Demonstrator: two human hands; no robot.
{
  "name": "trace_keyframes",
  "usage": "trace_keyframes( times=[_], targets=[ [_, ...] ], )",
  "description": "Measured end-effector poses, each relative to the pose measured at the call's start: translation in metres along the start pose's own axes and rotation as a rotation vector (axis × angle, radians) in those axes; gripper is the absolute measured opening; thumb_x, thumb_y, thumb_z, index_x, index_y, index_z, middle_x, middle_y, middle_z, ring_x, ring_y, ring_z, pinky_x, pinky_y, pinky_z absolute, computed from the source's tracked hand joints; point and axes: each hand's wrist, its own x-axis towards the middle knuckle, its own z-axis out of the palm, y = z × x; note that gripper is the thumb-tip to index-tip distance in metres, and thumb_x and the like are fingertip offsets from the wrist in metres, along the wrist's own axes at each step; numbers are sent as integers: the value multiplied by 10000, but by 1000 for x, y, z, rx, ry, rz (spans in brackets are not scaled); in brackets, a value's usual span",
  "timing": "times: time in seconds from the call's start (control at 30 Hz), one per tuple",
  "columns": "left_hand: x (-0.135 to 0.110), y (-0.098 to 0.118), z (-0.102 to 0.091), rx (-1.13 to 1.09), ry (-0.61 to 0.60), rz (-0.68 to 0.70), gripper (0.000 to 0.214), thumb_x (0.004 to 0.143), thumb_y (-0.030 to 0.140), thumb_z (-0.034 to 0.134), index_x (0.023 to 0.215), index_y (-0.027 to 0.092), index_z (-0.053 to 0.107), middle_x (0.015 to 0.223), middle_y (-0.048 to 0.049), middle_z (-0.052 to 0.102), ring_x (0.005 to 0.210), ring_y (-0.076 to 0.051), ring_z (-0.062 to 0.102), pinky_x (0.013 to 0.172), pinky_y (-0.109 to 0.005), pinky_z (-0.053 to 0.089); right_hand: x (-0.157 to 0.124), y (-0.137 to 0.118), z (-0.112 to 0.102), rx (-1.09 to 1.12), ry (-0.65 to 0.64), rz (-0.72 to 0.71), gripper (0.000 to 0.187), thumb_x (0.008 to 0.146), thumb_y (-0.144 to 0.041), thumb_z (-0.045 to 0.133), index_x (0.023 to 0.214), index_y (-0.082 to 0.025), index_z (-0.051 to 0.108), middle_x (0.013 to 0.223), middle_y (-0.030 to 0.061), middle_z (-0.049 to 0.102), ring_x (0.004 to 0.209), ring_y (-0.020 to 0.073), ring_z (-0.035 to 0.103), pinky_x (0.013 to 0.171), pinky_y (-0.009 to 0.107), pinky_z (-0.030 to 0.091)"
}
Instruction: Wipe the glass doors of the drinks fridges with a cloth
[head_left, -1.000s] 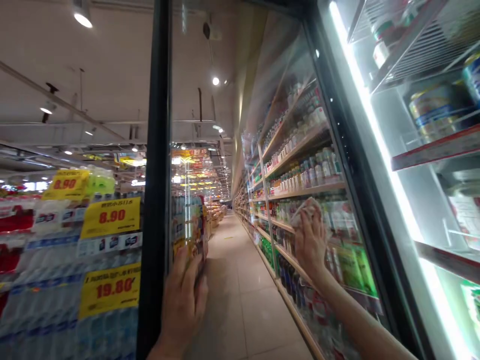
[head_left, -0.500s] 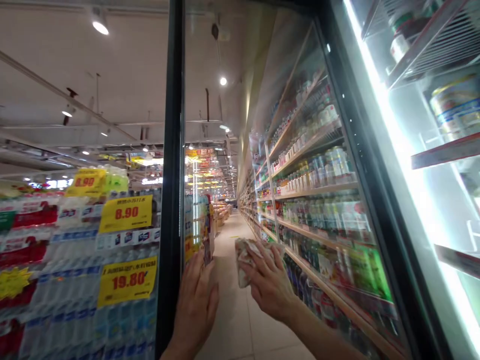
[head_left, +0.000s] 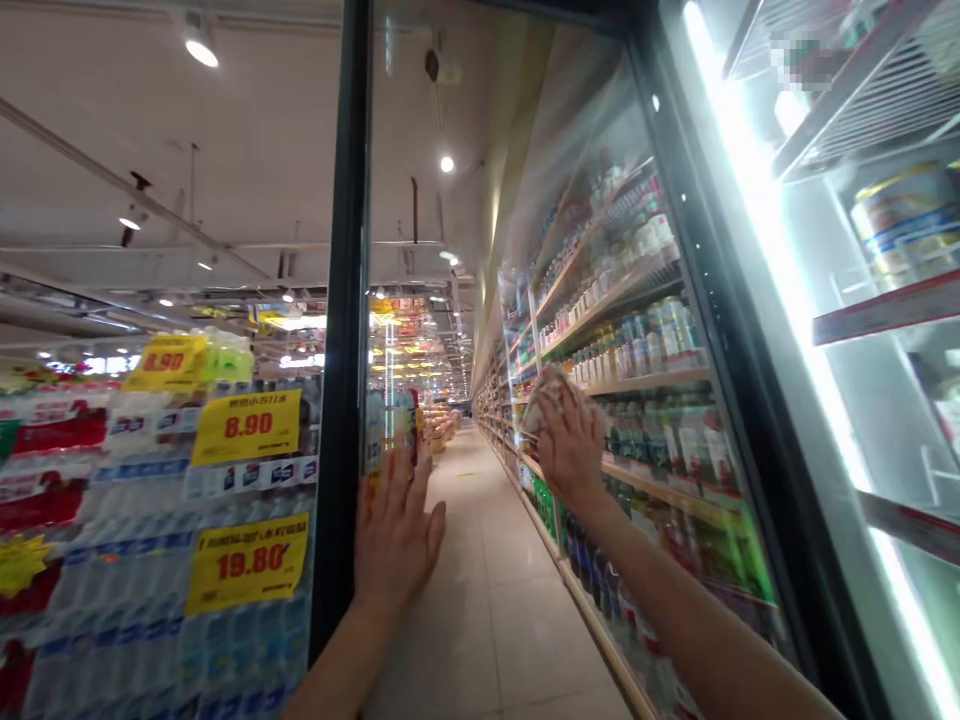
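An open glass cooler door (head_left: pixel 487 250) with a black frame stands in front of me. My left hand (head_left: pixel 394 530) lies flat on the glass near its left frame, fingers stretched upward. My right hand (head_left: pixel 571 445) presses a crumpled pale cloth (head_left: pixel 541 398) against the glass higher up, toward the middle of the pane. Through the glass I see a long shop aisle with shelves of bottles.
The lit cooler interior (head_left: pixel 885 300) with wire shelves and cans is at the right. Stacked bottled water with yellow price signs (head_left: pixel 247 425) fills the left. A tiled aisle floor (head_left: pixel 487 600) runs ahead between the shelves.
My right hand with the cloth moved from the right of the pane down to the lower middle, then up again. My left hand slid slightly higher on the glass.
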Motion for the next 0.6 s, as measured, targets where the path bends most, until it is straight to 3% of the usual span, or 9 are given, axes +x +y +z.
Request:
trace_keyframes(
  times=[0.07,0.1,0.2,0.27,0.3,0.4,0.47,0.53,0.6],
  targets=[
    [-2,-1,1,-1,2,-5,570,857,273,476,1392,172,306,1448,-152,324,1382,-258,193,1112,-475,162,9,3,0,-32,54,115,467,873,-246,364,1335,-220,431,1452,118,338,1350,289,260,1049,530,233],
    [-3,-1,1,-4,1,-6,580,857,273,476,1399,177,292,1454,-149,313,1383,-259,190,1112,-478,162,10,3,-1,-31,42,79,474,869,-242,371,1339,-217,425,1456,120,329,1356,288,246,1051,526,233],
    [-4,-2,2,-17,12,4,608,860,257,469,1421,200,241,1469,-133,283,1384,-258,186,1112,-485,163,5,0,-5,31,-101,-303,492,836,-220,427,1326,-252,437,1449,75,355,1379,249,205,1087,492,197],
    [-4,-2,3,-33,24,5,625,859,257,470,1429,212,217,1478,-123,266,1383,-258,189,1114,-484,162,3,10,-8,51,-166,-429,475,821,-220,453,1293,-267,472,1433,51,387,1378,232,211,1105,482,173],
    [-4,-2,3,-42,27,2,631,858,264,473,1430,217,212,1480,-118,260,1382,-260,190,1115,-485,160,4,20,-10,40,-156,-380,460,825,-222,448,1281,-264,484,1428,52,394,1374,232,223,1104,485,178],
    [-4,-2,4,-56,21,-7,634,859,287,473,1431,224,209,1484,-111,253,1381,-267,194,1116,-493,155,10,54,-12,-38,20,21,458,860,-222,375,1312,-226,450,1431,101,378,1350,251,275,1067,505,245],
    [-4,-3,4,-51,16,-4,640,861,293,468,1435,223,194,1486,-115,249,1379,-270,200,1111,-501,162,7,68,-14,-81,117,189,473,876,-228,337,1344,-215,406,1441,125,352,1342,261,293,1042,516,277],
    [-4,-3,4,-40,16,4,654,861,295,468,1440,220,173,1485,-119,249,1378,-273,203,1105,-507,172,-2,70,-16,-84,80,75,469,869,-231,357,1334,-226,419,1446,117,344,1352,260,273,1046,511,276],
    [-4,-3,4,-28,18,6,664,859,296,474,1442,222,163,1483,-122,256,1380,-278,198,1102,-514,174,-12,70,-18,-49,-71,-226,452,847,-224,401,1293,-253,468,1434,82,375,1365,243,250,1076,488,245]
  ],
)
